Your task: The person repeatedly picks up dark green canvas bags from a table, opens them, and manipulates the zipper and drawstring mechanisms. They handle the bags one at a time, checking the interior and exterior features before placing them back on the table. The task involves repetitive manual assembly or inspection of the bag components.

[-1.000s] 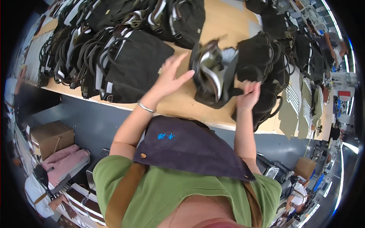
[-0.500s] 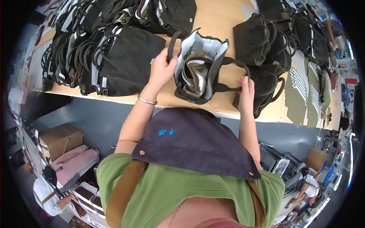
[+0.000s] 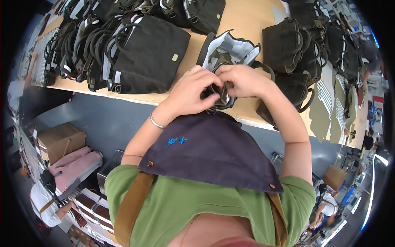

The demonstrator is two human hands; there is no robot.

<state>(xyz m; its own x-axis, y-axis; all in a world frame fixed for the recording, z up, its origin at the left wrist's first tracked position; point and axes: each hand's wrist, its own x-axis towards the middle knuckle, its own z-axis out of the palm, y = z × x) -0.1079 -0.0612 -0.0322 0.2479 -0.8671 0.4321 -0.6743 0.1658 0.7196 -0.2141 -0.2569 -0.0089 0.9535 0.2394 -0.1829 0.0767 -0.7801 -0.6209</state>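
Note:
A dark handbag with a pale grey lining stands open on the table's near side. Olive and dark material is bunched inside it. My left hand and my right hand meet over the near part of its opening. Fingers of the left hand are curled in a pinch on a dark edge there. Beside them, my right hand's bent fingers grip near a brown strip between the hands. The bag's right handle shows beyond my right wrist; much of the near rim is hidden by my hands.
A large dark bag lies left, beside a row of similar bags with looped handles. More dark bags are piled on the right, near olive cut pieces. Cardboard boxes stand below the table, and a person is at lower left.
Both hands have left the bag's two handles and come together at its near opening. The head view has shifted slightly, and the handles have dropped to the sides.

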